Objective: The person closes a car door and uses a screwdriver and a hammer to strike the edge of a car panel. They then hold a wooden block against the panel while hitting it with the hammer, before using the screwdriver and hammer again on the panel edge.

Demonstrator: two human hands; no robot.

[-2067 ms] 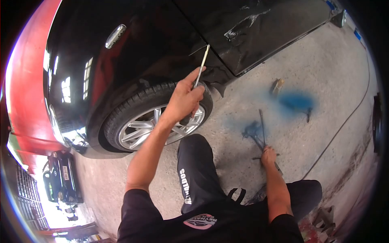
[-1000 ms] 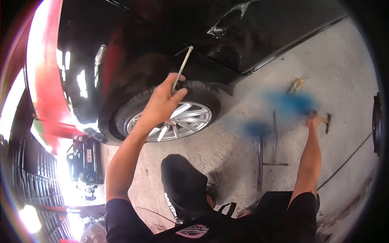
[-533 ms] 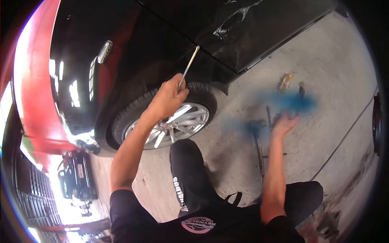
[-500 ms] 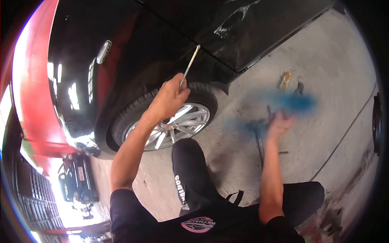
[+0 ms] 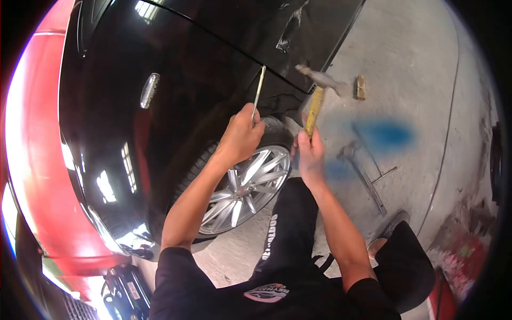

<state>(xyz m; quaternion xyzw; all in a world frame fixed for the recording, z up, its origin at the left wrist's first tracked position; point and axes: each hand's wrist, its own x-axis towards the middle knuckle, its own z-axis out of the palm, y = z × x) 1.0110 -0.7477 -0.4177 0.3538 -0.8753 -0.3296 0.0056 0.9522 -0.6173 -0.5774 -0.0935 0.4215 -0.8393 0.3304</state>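
My left hand (image 5: 241, 136) is closed around a slim metal rod (image 5: 259, 88). The rod's tip meets the dark seam between two body panels of a black car (image 5: 192, 69), just above its wheel (image 5: 240, 192). My right hand (image 5: 311, 157) grips a hammer (image 5: 315, 109) by the lower part of its yellow handle. The hammer's metal head is raised to the right of the rod and apart from it. Pale scuffs (image 5: 288, 37) mark the panel beyond the seam.
On the concrete floor (image 5: 410, 80) lie a small wooden block (image 5: 361, 88), a metal hammer-like tool (image 5: 367, 178) and a thin rod with a crossbar (image 5: 383, 174). A red surface (image 5: 37, 133) stands at the left. Blue blurs cover part of the view.
My right hand has risen from the tools on the floor and moved left, with the hammer now plainly in it. My left hand keeps the rod at the seam. The view has shifted.
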